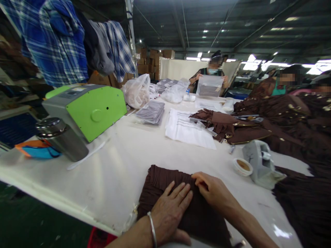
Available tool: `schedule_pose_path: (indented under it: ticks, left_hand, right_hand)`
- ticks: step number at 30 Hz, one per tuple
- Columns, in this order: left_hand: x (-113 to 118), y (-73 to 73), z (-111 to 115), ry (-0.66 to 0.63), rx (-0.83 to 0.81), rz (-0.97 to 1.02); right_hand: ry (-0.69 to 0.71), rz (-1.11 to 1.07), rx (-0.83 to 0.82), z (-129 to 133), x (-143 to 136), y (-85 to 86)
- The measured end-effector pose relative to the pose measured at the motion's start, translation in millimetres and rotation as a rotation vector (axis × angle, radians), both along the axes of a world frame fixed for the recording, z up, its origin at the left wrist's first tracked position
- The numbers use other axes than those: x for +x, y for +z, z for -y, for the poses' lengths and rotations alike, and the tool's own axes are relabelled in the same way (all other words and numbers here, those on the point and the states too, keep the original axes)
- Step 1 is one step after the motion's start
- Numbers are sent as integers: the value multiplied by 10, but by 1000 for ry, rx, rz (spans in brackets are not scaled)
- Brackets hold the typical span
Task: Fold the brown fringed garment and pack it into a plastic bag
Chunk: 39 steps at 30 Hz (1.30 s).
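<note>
A folded dark brown garment (203, 218) with a gathered band along its far side lies on the white table in front of me. My left hand (170, 210), with a silver bangle at the wrist, rests flat on top of it, fingers stretched out. At the garment's far right edge, my right hand (213, 191) is closed in a pinch on the fabric. Part of the garment is hidden under both hands.
A tape dispenser (262, 165) and a tape roll (243, 167) stand to the right, near piled brown garments (274, 113). To the left are a steel flask (63, 139) and a green machine (97, 110). Farther back lie printed sheets (186, 129); a person (199, 81) holds a clear bag.
</note>
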<state>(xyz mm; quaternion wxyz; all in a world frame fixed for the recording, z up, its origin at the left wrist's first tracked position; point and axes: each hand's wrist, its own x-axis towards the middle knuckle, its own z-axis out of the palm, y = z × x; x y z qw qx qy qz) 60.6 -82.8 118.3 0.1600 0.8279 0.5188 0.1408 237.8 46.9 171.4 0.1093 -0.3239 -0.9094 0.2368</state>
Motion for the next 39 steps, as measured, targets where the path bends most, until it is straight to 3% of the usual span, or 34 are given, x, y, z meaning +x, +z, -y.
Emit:
schedule_pose_path:
  ticks: [3,5,7,9,12,16,25,30,34,36,39]
  left_hand:
    - [-14,7,-86,-4,11,10]
    - [-21,19,-149,-17,10,7]
    - [-25,32,-208,-34,5,4]
    - [-28,40,-261,-41,6,-3]
    - [-34,36,-326,-44,30,-12]
    - [-40,23,-368,-47,62,-12]
    - [-21,29,-359,-37,58,-36]
    - [-14,12,-373,-38,47,-34]
    - [-13,57,-373,-33,21,-25]
    - [-20,93,-364,-38,10,-10]
    - [-34,140,-350,-60,-13,18]
  right_hand:
    - [47,-30,-261,-17,181,117]
    - [-42,-47,-291,-102,295,216]
    - [-177,-85,-158,-240,372,271]
    - [-221,-92,22,-389,392,247]
    - [-126,-8,152,-552,325,86]
    - [-10,36,140,-632,211,-136]
    - [-80,-78,22,-660,251,-159]
    - [-125,-228,-224,-550,425,-109]
    - [-111,-185,-358,-362,607,23]
    - [-151,-182,-361,-323,643,98]
    - [-242,-246,-237,-407,566,139]
